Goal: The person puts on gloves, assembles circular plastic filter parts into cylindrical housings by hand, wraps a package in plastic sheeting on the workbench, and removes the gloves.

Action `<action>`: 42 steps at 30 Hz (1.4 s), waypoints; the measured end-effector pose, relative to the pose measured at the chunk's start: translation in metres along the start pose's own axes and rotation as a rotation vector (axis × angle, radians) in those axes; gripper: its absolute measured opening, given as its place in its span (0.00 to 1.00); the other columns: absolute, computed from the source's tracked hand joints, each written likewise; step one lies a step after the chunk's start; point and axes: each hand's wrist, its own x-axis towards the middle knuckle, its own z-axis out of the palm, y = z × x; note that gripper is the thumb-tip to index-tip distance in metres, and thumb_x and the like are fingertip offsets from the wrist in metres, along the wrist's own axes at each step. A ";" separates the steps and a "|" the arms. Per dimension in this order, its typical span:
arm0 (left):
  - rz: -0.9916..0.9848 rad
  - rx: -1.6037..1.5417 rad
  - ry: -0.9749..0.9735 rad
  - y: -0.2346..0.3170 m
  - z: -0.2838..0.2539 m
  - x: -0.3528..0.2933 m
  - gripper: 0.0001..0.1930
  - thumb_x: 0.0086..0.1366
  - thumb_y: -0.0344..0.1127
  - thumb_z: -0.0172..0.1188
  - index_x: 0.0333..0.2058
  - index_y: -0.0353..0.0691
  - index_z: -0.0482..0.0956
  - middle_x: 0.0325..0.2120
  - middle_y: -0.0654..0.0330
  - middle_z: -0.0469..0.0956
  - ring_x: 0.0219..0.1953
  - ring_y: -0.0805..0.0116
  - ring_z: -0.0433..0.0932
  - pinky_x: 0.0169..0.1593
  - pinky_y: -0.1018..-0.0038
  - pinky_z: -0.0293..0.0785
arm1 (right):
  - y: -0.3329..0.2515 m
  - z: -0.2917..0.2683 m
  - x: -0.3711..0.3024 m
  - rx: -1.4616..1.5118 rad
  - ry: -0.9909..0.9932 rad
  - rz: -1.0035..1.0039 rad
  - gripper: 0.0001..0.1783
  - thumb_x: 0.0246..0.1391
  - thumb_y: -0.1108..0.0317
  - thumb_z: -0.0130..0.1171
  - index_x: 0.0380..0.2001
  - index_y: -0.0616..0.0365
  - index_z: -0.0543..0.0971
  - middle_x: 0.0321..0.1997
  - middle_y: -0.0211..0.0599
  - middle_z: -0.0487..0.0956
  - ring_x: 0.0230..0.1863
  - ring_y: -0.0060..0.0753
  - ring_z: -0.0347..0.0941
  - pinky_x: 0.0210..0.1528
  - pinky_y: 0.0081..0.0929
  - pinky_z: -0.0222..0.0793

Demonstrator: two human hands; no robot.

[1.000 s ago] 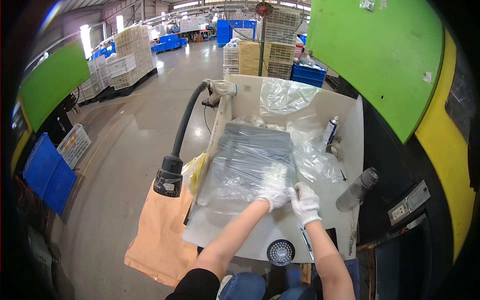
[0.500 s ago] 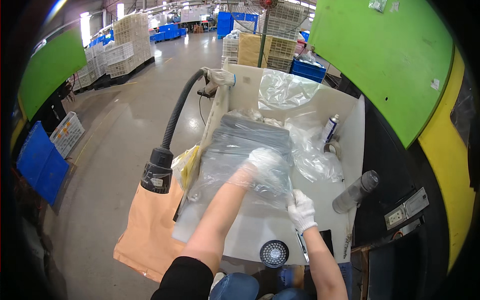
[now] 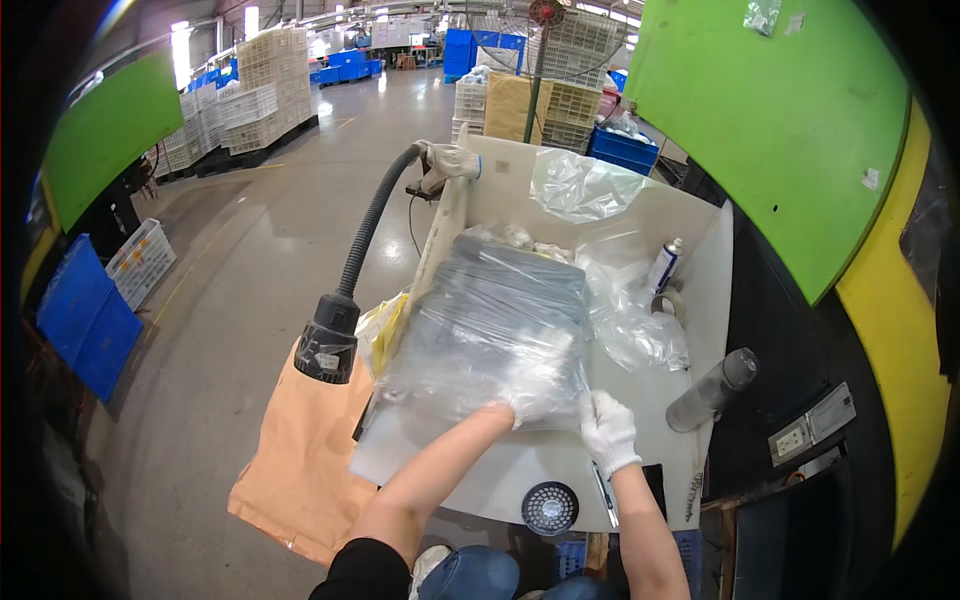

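Note:
A clear plastic bag (image 3: 430,372) lies on the white work table, around a stack of flat dark grey pieces (image 3: 500,285). My left hand (image 3: 540,378), in a white knit glove, reaches through the bag's near end and lies under the film near its right side. Glare and creases in the film blur its fingers. At the bag's near right corner my right hand (image 3: 608,430), also gloved, is closed on the edge of the plastic bag.
Right of the bag are crumpled clear film (image 3: 640,335), a spray can (image 3: 664,265), a tape roll (image 3: 670,303) and a grey bottle (image 3: 712,390). A round black grille (image 3: 549,508) sits at the front edge. A black flexible hose (image 3: 370,225) arches over the left side, above brown paper (image 3: 300,450).
My left hand has drawn back toward me inside the bag. My right hand keeps its hold on the bag's edge. The whole view has shifted slightly.

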 end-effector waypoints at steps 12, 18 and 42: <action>-0.341 -0.226 0.132 0.002 0.085 -0.046 0.29 0.60 0.39 0.53 0.59 0.36 0.63 0.56 0.46 0.67 0.58 0.53 0.65 0.63 0.67 0.59 | 0.001 0.008 -0.019 -0.179 -0.088 -0.238 0.10 0.50 0.62 0.60 0.31 0.56 0.75 0.23 0.42 0.76 0.27 0.46 0.75 0.29 0.39 0.71; -0.281 0.130 -0.400 0.058 -0.040 -0.053 0.16 0.62 0.44 0.53 0.41 0.38 0.77 0.39 0.47 0.78 0.41 0.50 0.78 0.44 0.59 0.73 | 0.015 0.000 -0.010 0.482 -0.151 0.245 0.39 0.50 0.42 0.59 0.59 0.54 0.65 0.61 0.51 0.65 0.60 0.50 0.65 0.59 0.39 0.63; -0.948 -0.413 -0.116 -0.181 -0.047 0.004 0.26 0.61 0.45 0.55 0.53 0.32 0.72 0.42 0.53 0.79 0.43 0.66 0.76 0.49 0.72 0.70 | 0.028 0.055 0.042 0.583 0.254 0.524 0.35 0.64 0.44 0.37 0.60 0.63 0.64 0.63 0.54 0.65 0.65 0.52 0.59 0.65 0.35 0.55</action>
